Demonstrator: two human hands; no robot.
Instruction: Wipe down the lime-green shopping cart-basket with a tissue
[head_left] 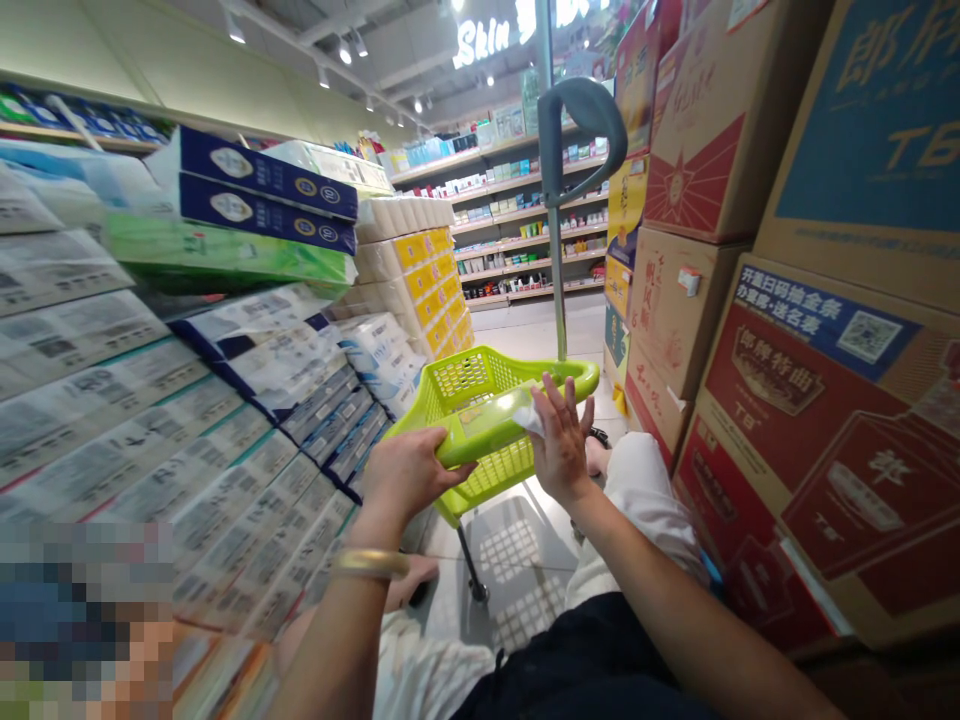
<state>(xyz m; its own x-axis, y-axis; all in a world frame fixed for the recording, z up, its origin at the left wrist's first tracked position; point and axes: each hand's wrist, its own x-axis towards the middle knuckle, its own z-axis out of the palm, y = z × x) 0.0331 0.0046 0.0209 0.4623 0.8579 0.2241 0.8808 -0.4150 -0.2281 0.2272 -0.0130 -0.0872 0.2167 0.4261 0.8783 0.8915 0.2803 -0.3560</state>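
A lime green plastic shopping basket (480,385) on wheels stands in the aisle in front of me, with a tall grey pull handle (581,120) rising behind it. My left hand (409,470) grips the basket's near rim, fingers curled over it. My right hand (561,440) lies flat with fingers spread against the rim, pressing a white cloth or wipe (529,418) onto the plastic. A gold bangle (370,563) sits on my left wrist.
Stacked tissue and paper packs (247,380) fill the shelving on the left. Tall brown and red cardboard cartons (810,330) are piled on the right, close to my leg. The tiled aisle (525,330) runs ahead to product shelves (525,215).
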